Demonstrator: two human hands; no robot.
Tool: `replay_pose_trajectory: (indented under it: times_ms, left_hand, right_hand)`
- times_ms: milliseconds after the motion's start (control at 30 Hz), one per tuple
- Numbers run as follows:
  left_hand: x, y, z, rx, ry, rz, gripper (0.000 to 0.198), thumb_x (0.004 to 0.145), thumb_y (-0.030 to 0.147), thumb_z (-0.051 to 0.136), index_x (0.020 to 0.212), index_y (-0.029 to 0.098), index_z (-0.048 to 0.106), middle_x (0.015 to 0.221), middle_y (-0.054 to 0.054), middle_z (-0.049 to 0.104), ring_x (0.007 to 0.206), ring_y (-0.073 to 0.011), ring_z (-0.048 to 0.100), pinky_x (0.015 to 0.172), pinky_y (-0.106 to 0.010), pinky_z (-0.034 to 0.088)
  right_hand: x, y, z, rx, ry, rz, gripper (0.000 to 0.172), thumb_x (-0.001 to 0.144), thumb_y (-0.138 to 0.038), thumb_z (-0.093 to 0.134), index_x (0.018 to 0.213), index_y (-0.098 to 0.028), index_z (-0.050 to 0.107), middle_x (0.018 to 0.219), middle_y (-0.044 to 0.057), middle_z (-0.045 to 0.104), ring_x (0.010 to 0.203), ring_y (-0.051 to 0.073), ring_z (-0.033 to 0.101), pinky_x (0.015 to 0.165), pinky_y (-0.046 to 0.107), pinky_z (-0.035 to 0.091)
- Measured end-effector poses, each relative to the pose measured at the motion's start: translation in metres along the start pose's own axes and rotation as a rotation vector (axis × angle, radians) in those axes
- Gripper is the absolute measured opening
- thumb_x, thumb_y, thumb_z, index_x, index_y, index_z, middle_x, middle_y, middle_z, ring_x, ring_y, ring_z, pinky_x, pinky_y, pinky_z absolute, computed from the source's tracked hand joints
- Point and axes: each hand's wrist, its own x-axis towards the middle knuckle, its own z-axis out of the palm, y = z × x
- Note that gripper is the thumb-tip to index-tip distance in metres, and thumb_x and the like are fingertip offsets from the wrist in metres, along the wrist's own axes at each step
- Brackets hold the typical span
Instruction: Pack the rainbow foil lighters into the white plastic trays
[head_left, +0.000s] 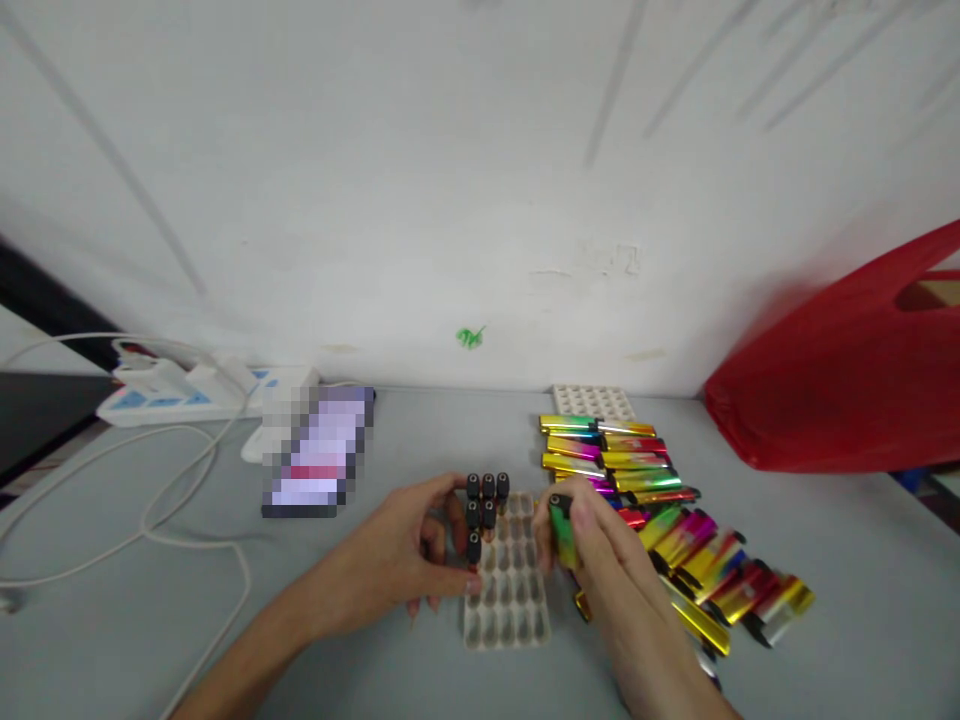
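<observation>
A pale moulded tray [510,628] with rows of teardrop-shaped pockets lies on the table in front of me. Several black-ended tubes [488,486] stand upright in its far left pockets. My left hand [420,545] is closed at the tray's left side, thumb on the edge and index finger by the far corner tubes. Just right of the tray, my right hand [592,560] grips a shiny green tube [562,535] with a black end that has a small ring on it. Its lower part is hidden by the fingers.
To the right lie many shiny multicoloured tubes [645,460], partly loose. Behind them is another pocketed tray [592,401]. A red bag [840,380] stands at far right. At left are a phone [319,460], a power strip [180,400] and white cables [210,545]. A wall [420,200] closes the back.
</observation>
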Motion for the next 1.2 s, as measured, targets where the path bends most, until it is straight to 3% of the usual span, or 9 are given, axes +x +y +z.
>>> replay_pose_trajectory:
  times_ms: [100, 300, 400, 600, 933, 1200]
  left_hand:
    - [0.001, -0.004, 0.0, -0.036, 0.003, 0.011, 0.088, 0.075, 0.036, 0.1, 0.15, 0.026, 0.054, 0.095, 0.002, 0.072, 0.055, -0.0104, 0.063, 0.041, -0.018, 0.052]
    - [0.0, -0.001, 0.001, -0.071, 0.013, 0.009, 0.097, 0.076, 0.026, 0.098, 0.158, 0.029, 0.048, 0.098, 0.002, 0.072, 0.054, -0.0088, 0.061, 0.04, -0.017, 0.053]
    - [0.0, 0.0, 0.001, -0.08, 0.018, 0.007, 0.097, 0.076, 0.024, 0.097, 0.158, 0.029, 0.047, 0.099, 0.002, 0.071, 0.054, -0.0083, 0.061, 0.039, -0.016, 0.054]
    - [0.003, -0.008, 0.0, -0.073, 0.015, 0.026, 0.098, 0.076, 0.029, 0.099, 0.157, 0.03, 0.045, 0.102, 0.001, 0.071, 0.053, -0.0081, 0.062, 0.038, -0.016, 0.053]
    - [0.003, -0.003, 0.0, -0.071, 0.008, 0.022, 0.094, 0.075, 0.026, 0.099, 0.155, 0.029, 0.049, 0.098, 0.003, 0.071, 0.055, -0.0084, 0.061, 0.04, -0.016, 0.054]
    - [0.001, -0.002, 0.002, -0.034, 0.006, 0.03, 0.066, 0.076, 0.032, 0.098, 0.13, 0.022, 0.061, 0.093, 0.003, 0.073, 0.052, -0.0083, 0.061, 0.04, -0.016, 0.052]
  right_hand:
    - [-0.002, -0.006, -0.001, -0.315, 0.031, -0.166, 0.041, 0.109, -0.063, 0.057, 0.103, -0.027, 0.076, 0.102, 0.005, 0.066, 0.102, 0.026, 0.062, 0.086, 0.034, 0.049]
    - [-0.005, -0.002, -0.004, -0.505, 0.033, -0.181, 0.026, 0.115, -0.046, 0.051, 0.121, -0.03, 0.071, 0.11, 0.003, 0.072, 0.106, 0.026, 0.066, 0.093, 0.038, 0.05]
    - [-0.003, 0.004, -0.007, -0.6, 0.048, -0.295, 0.018, 0.114, -0.036, 0.054, 0.124, -0.032, 0.068, 0.121, 0.003, 0.072, 0.116, 0.026, 0.065, 0.101, 0.04, 0.047]
    - [0.005, 0.014, -0.017, -0.846, -0.003, -0.454, 0.026, 0.112, -0.027, 0.059, 0.136, -0.036, 0.064, 0.126, 0.003, 0.072, 0.121, 0.027, 0.064, 0.102, 0.042, 0.047]
    - [0.007, 0.013, -0.017, -0.914, -0.041, -0.468, 0.028, 0.113, -0.029, 0.059, 0.139, -0.038, 0.063, 0.118, 0.003, 0.074, 0.113, 0.028, 0.066, 0.095, 0.044, 0.047]
    - [0.008, 0.012, -0.01, -0.781, 0.046, -0.398, 0.018, 0.112, -0.032, 0.061, 0.129, -0.035, 0.068, 0.121, 0.002, 0.074, 0.115, 0.027, 0.066, 0.101, 0.043, 0.046]
